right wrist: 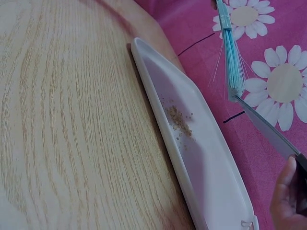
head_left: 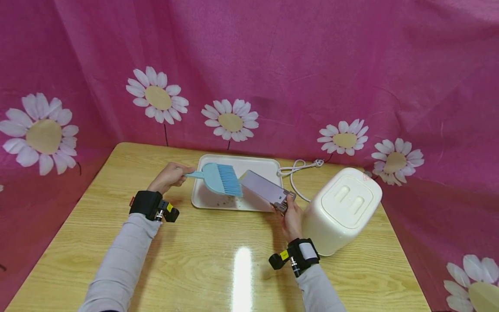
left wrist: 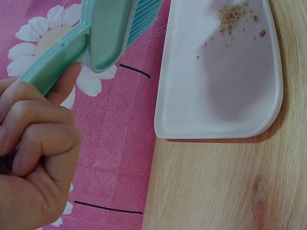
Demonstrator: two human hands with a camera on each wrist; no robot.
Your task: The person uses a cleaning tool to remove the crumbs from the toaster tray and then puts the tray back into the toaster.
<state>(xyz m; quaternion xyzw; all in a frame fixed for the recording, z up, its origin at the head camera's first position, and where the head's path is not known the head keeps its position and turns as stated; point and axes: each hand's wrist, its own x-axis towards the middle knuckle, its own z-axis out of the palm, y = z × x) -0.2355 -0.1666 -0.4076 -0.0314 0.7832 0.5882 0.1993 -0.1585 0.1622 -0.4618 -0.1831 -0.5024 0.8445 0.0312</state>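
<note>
A light blue hand brush point(head_left: 213, 177) is in my left hand point(head_left: 170, 177), with the fingers curled round its handle; its bristles point right. My right hand point(head_left: 291, 219) grips the dark end of a flat, thin grey crumb tray point(head_left: 263, 185). The bristles meet the far edge of this piece in the right wrist view, and both are held up above the white serving tray point(head_left: 198, 200). Brown crumbs point(left wrist: 232, 18) lie in a small heap on that serving tray, with a few scattered bits around it.
A white toaster-like appliance point(head_left: 331, 216) with two slots stands right of my right hand. Its white cord and plug point(head_left: 300, 167) lie behind it on the wooden table point(head_left: 202, 260). A pink flowered cloth point(head_left: 273, 65) hangs at the back and sides.
</note>
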